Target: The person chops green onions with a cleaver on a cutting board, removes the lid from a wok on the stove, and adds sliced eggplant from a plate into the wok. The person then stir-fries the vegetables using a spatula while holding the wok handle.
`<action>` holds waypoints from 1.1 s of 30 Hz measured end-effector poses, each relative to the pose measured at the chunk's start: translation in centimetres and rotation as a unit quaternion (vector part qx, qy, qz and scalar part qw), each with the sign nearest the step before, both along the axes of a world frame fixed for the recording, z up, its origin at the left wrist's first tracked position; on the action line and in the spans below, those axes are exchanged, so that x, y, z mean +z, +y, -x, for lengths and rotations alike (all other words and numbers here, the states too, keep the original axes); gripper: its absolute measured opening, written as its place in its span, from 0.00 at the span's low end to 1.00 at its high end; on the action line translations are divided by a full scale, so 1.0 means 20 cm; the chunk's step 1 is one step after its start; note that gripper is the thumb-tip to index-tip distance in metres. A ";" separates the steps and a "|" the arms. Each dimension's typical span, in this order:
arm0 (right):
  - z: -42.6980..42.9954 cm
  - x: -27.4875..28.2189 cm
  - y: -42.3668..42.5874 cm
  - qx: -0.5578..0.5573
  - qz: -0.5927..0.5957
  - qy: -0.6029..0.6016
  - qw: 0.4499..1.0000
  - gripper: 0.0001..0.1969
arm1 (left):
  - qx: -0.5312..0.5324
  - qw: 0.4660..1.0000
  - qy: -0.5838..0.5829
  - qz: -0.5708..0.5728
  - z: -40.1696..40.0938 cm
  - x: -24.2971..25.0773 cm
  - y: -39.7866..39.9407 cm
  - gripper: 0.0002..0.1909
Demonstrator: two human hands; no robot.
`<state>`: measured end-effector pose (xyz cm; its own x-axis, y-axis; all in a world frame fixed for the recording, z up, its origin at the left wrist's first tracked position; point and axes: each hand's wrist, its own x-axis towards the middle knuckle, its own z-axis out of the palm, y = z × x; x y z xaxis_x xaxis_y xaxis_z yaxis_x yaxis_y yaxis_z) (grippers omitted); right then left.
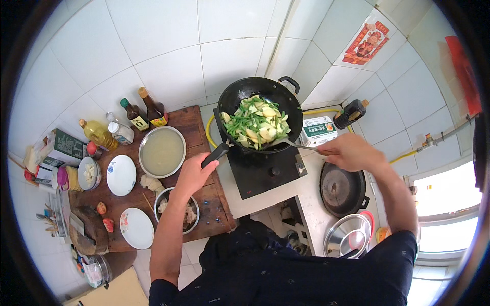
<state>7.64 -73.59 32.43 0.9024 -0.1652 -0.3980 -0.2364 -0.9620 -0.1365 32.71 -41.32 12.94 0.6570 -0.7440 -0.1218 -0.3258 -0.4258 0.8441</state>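
Observation:
A black wok (pixel 281 90) sits on the black gas stove (pixel 254 178), filled low with green beans and pale sliced vegetables (pixel 258 120). My left hand (pixel 195 172) grips the wok's black handle (pixel 215 155) at its lower left. In my right hand (pixel 346 153) is a metal spatula (pixel 300 146); its blade rests among the vegetables at the wok's near right edge, partly hidden by them. A second black loop handle (pixel 291 83) sticks out at the wok's far right.
Left, a wooden table (pixel 208 191) bears a metal basin of cloudy liquid (pixel 161 152), white plates (pixel 121 176), a bowl of meat (pixel 190 214), bottles (pixel 134 114) and a cleaver (pixel 78 224). Right are a white carton (pixel 318 131), a black flat pan (pixel 340 189) and a metal lid (pixel 344 237).

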 end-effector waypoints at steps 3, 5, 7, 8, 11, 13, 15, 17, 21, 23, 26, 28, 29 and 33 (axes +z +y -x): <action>-0.01 -0.30 0.04 -0.066 -0.032 -0.063 0.995 0.18 | 0.002 1.000 -0.009 0.006 0.00 0.01 0.00 0.20; 0.00 -0.46 0.08 -0.142 -0.038 -0.134 0.980 0.18 | -0.004 1.000 0.004 -0.012 0.00 0.02 0.00 0.20; -0.03 -0.67 0.10 -0.158 -0.036 -0.177 0.971 0.18 | -0.005 1.000 -0.004 -0.007 0.00 0.02 0.00 0.20; -0.03 -0.72 0.11 -0.172 -0.034 -0.217 0.960 0.17 | -0.004 1.000 -0.011 -0.001 0.00 0.01 0.01 0.20; 0.05 -0.72 0.07 -0.218 -0.057 -0.272 0.936 0.18 | 0.002 1.000 0.004 -0.006 0.01 0.02 0.00 0.20; 0.13 -0.46 0.11 -0.235 -0.109 -0.238 0.936 0.19 | 0.009 1.000 0.007 -0.011 0.00 0.01 0.02 0.20; 0.21 -0.30 0.13 -0.233 -0.133 -0.231 0.935 0.20 | 0.005 1.000 0.012 -0.015 0.01 0.01 0.01 0.20; 0.24 -0.16 0.19 -0.208 -0.178 -0.155 0.949 0.19 | 0.007 1.000 -0.009 -0.005 0.00 0.00 0.03 0.20; 0.11 -0.37 0.26 -0.160 -0.167 -0.145 0.962 0.20 | 0.001 1.000 -0.001 -0.014 0.00 0.00 0.01 0.20; 0.03 -0.50 0.23 -0.207 -0.210 -0.161 0.942 0.20 | -0.002 1.000 -0.014 0.005 0.00 -0.02 0.01 0.21; -0.01 -0.64 0.18 -0.260 -0.226 -0.206 0.916 0.20 | -0.004 1.000 -0.008 -0.002 0.00 0.00 0.00 0.21; 0.00 -0.66 0.19 -0.263 -0.204 -0.235 0.913 0.20 | -0.001 1.000 -0.006 -0.005 0.00 0.01 0.01 0.21; 0.04 -0.66 0.19 -0.277 -0.198 -0.240 0.909 0.20 | -0.001 1.000 -0.004 -0.006 0.00 0.01 0.01 0.20; 0.16 -0.39 0.26 -0.343 -0.276 -0.163 0.883 0.20 | -0.001 1.000 -0.003 -0.013 0.00 0.00 0.02 0.20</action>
